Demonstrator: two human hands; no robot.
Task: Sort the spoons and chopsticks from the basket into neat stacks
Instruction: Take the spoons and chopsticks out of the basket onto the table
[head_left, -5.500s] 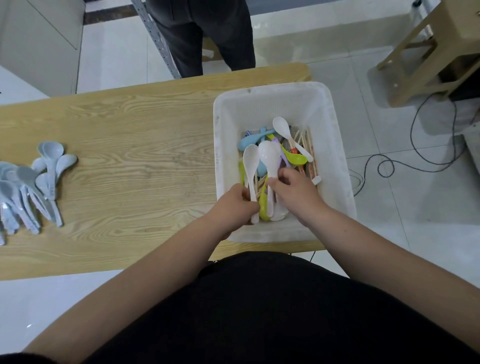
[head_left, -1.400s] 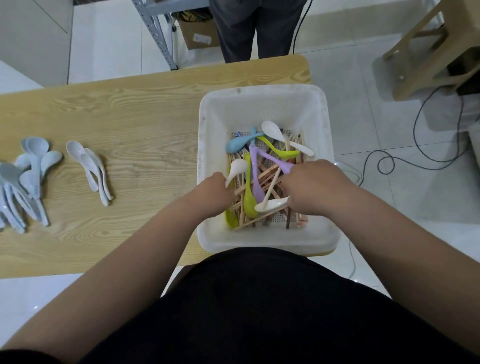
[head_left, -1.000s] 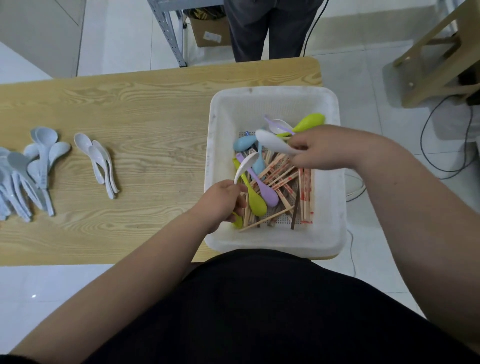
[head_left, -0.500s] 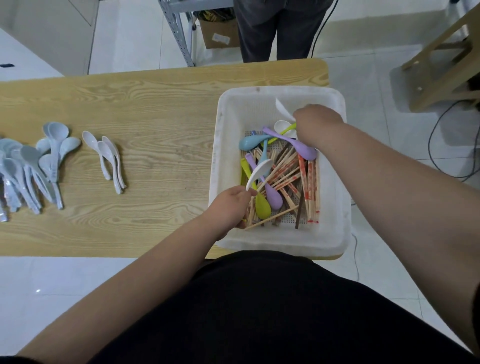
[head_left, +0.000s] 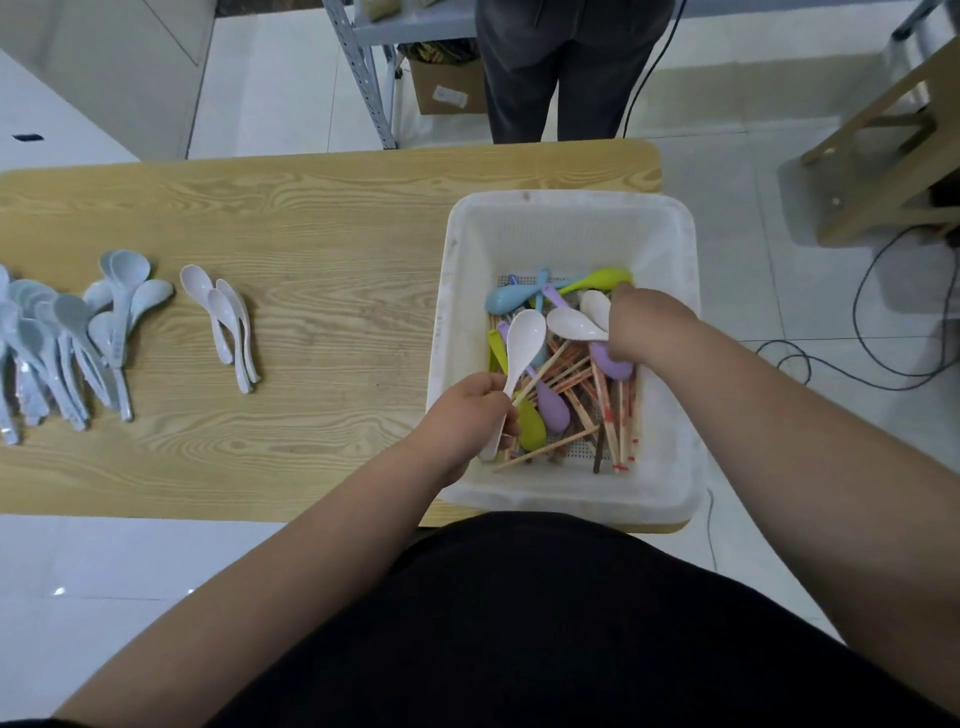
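Observation:
A white basket (head_left: 670, 270) stands at the table's right end. It holds blue, green and purple spoons plus several wooden chopsticks (head_left: 605, 405). My left hand (head_left: 467, 410) grips the handle of a white spoon (head_left: 524, 343), bowl up, at the basket's near left side. My right hand (head_left: 644, 327) is inside the basket and holds two white spoons (head_left: 576, 323) by their handles. On the table lie a small stack of white spoons (head_left: 223, 317) and a pile of pale blue spoons (head_left: 67, 332).
The wooden table (head_left: 311, 218) has bare surface between the spoon stacks and the basket. A person (head_left: 566, 67) stands beyond the far edge. A wooden stool (head_left: 883, 156) and a cable (head_left: 883, 332) are on the floor to the right.
My right hand came back from the basket's far end toward the middle, now holding two white spoons. My left hand keeps its white spoon, raised slightly.

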